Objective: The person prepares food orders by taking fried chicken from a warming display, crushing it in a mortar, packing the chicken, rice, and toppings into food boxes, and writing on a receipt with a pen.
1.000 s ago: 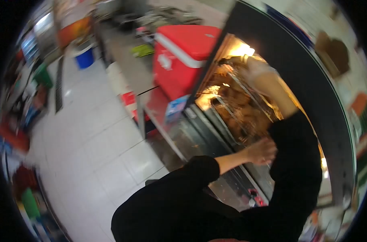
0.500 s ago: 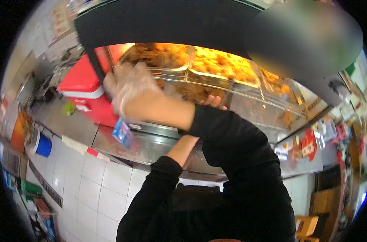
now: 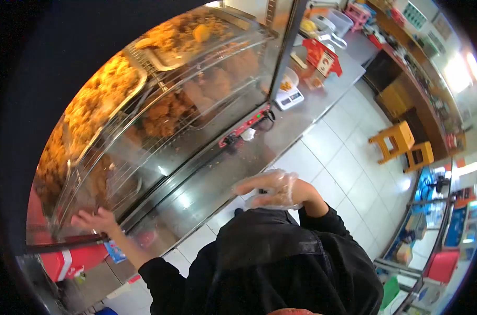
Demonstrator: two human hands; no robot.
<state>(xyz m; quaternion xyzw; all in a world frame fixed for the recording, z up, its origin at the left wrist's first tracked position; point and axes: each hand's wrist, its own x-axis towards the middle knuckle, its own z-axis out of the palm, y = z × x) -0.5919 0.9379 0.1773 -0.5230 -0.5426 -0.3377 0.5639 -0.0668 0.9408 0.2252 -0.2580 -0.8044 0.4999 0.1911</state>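
Note:
My left hand (image 3: 98,220), bare with its fingers spread, is at the clear front panel (image 3: 144,128) of a heated display case. Whether its fingertips press on the panel I cannot tell. Behind the panel, metal trays (image 3: 138,86) and wire racks hold browned fried food (image 3: 104,89). My right hand (image 3: 275,189) wears a clear plastic glove and hovers in front of my body, over the counter edge. Its fingers are stretched out and apart from the thumb, with nothing seen in them.
A steel counter (image 3: 196,191) runs along the case. On it are a power strip (image 3: 243,126), a white scale (image 3: 289,98) and a red box (image 3: 322,56). A red cooler (image 3: 73,261) stands at the left. Yellow stools (image 3: 393,140) are on the tiled floor.
My view has turned to the right along the case. My gloved right hand has moved from the case's left end back to my body. My left hand now shows fully, clear of the right arm.

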